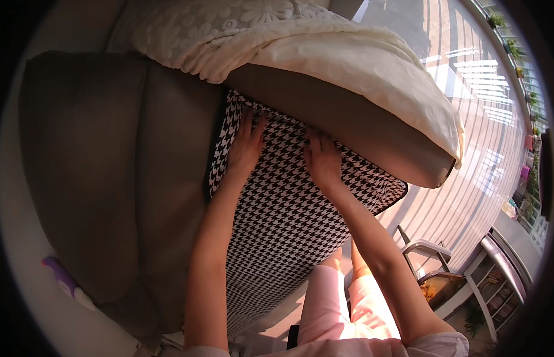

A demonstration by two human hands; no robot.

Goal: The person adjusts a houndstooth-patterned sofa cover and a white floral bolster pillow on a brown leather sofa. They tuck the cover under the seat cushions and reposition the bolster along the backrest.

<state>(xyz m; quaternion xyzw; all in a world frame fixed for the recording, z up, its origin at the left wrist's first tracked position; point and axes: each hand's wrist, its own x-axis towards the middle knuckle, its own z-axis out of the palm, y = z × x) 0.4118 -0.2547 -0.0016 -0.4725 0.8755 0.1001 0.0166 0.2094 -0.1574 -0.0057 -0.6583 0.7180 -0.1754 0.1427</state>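
Note:
A black-and-white houndstooth cover (286, 209) lies over the seat of a brown sofa (98, 169). My left hand (246, 147) rests on the cover near its far left corner, fingers extended and slightly apart. To its right, my right hand (324, 160) presses on the same cloth, its fingertips at the line where the cover meets a brown armrest or cushion (339, 102). Some of those fingertips are in shadow. The cloth is bunched along that line. A cream plush cover (348, 58) with raised flowers is draped over the brown part beyond.
Behind the backrest, a purple-and-white toy (63, 279) lies at the lower left. A metal-framed chair (426, 250) and a shelf unit (495, 285) stand at the lower right. Sunlit floor (473, 134) stretches along the right, with potted plants (513, 49) by a railing.

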